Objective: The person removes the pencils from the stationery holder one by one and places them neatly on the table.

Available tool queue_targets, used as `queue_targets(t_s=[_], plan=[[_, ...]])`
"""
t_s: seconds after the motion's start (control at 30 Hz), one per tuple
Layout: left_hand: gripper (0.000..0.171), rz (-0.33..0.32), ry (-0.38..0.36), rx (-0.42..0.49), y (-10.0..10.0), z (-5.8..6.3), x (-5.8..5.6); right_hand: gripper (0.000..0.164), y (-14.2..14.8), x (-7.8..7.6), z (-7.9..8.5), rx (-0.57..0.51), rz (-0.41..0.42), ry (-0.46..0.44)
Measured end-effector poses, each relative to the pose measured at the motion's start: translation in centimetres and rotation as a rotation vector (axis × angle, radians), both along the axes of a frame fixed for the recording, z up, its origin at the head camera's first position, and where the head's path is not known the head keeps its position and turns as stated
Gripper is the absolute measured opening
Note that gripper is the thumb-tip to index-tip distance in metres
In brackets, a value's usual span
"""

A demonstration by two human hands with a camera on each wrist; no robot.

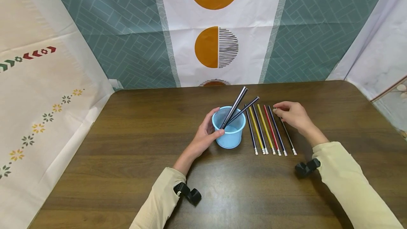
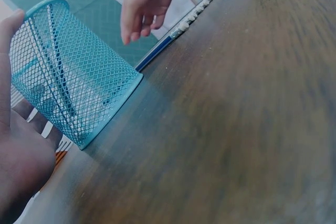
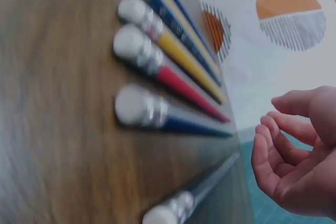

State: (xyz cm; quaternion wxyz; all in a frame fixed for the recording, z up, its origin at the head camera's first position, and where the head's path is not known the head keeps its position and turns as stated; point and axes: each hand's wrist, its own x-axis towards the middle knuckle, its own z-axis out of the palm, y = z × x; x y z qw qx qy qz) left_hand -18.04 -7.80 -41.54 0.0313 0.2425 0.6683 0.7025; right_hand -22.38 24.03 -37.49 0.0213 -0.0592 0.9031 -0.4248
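Note:
My left hand grips a light blue mesh pencil cup, thumb on the near side and fingers round the far left. The cup stands upright on the table, and dark striped pencils lean to the right inside it. Right of the cup lies a row of several pencils, among them a red pencil and a yellow pencil, white erasers towards me. Over the far end of the rightmost black pencil is my right hand. Its fingers are loosely bent, with a gap to the thumb and nothing between them.
The brown wooden table ends at the back against a hanging patterned cloth. Pale cloths hang at the left and right sides. A black wrist camera sits on the left sleeve, another black wrist camera on the right.

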Motion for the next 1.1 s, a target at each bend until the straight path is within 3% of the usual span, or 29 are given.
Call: queue_targets(t_s=[0.43,0.77,1.1], plan=[[0.071,0.000,-0.012,-0.010,0.0,0.2,0.0,0.042,-3.2,1.3,1.9,-0.208,0.133,-0.072],[0.074,0.001,0.000,-0.008,0.0,0.2,-0.1,0.034,-5.9,2.0,2.5,-0.381,0.202,-0.003],[0.074,-0.001,-0.006,0.005,0.0,0.1,0.0,0.034,-7.5,1.8,2.2,-0.412,0.214,0.039]])
